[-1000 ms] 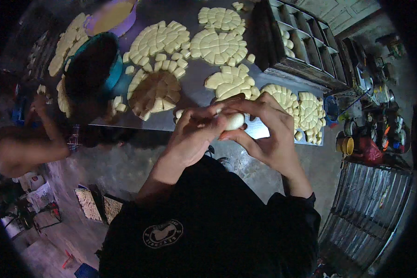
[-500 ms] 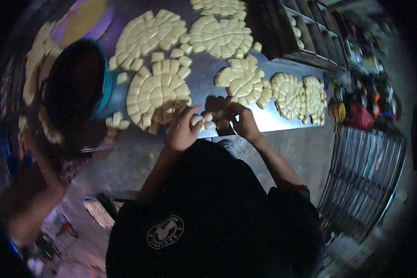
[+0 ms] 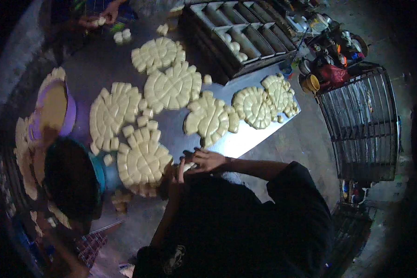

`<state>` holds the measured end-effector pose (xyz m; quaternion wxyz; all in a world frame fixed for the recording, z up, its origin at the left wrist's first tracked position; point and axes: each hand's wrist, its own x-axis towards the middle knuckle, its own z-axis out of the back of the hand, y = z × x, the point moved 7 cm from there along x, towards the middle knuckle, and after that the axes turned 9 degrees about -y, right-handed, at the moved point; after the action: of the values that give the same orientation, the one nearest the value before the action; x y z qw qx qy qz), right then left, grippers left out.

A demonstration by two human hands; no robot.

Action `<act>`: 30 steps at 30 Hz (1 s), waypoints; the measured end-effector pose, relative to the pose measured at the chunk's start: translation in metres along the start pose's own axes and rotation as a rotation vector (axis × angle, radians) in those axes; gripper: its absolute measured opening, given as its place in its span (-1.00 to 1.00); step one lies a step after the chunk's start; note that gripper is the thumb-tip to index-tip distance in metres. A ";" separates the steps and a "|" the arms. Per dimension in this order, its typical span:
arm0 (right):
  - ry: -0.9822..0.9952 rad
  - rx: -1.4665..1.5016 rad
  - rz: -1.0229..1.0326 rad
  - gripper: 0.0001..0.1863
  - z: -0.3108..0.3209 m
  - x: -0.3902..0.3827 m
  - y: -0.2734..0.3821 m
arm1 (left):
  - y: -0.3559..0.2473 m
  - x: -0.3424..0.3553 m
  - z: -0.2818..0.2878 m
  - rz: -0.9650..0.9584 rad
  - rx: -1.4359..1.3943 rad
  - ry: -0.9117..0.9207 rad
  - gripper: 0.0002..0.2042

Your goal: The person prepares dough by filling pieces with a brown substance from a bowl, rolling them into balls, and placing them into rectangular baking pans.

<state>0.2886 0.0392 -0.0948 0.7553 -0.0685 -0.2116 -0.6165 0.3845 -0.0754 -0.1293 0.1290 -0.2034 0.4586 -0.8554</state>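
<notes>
At the table's near edge my two hands are close together. My left hand (image 3: 175,175), partly in shadow, has its fingers raised against a small pale dough piece (image 3: 188,166). From the right, my right hand (image 3: 207,161) reaches over that piece, its fingers and thumb closed about it. Just beyond and left of them lies a flattened round of dough (image 3: 143,160), cut into wedges and blocks. Another cut round (image 3: 209,118) lies beyond my right hand. Shadow hides what lies beneath my palms.
More cut dough rounds (image 3: 171,85) cover the metal table (image 3: 238,141). Divided metal baking pans (image 3: 245,32) stand at the far right, some holding dough balls. A purple basin (image 3: 69,111) and a co-worker's dark head (image 3: 72,183) are left. Another person's hands (image 3: 107,15) hold dough far off.
My view has turned, shifting the table in the picture. My hands, apart around several dough balls before, have come together, the right one moving over toward the left.
</notes>
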 end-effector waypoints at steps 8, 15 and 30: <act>0.253 2.099 -1.213 -0.26 0.014 -0.004 -0.058 | -0.014 0.101 -0.001 0.183 -0.203 0.546 -0.57; -0.207 2.178 -1.126 -0.34 0.179 -0.036 -0.179 | -0.090 0.198 -0.024 0.433 -0.394 0.104 -0.32; -0.254 0.089 -0.812 -0.57 0.299 -0.112 -0.414 | -0.251 0.325 -0.169 0.041 0.221 -0.183 -0.58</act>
<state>-0.1956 0.1541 0.0638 0.4213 -0.0223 -0.3393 -0.8408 0.0098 0.0536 0.0713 0.2094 -0.2558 0.3521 -0.8757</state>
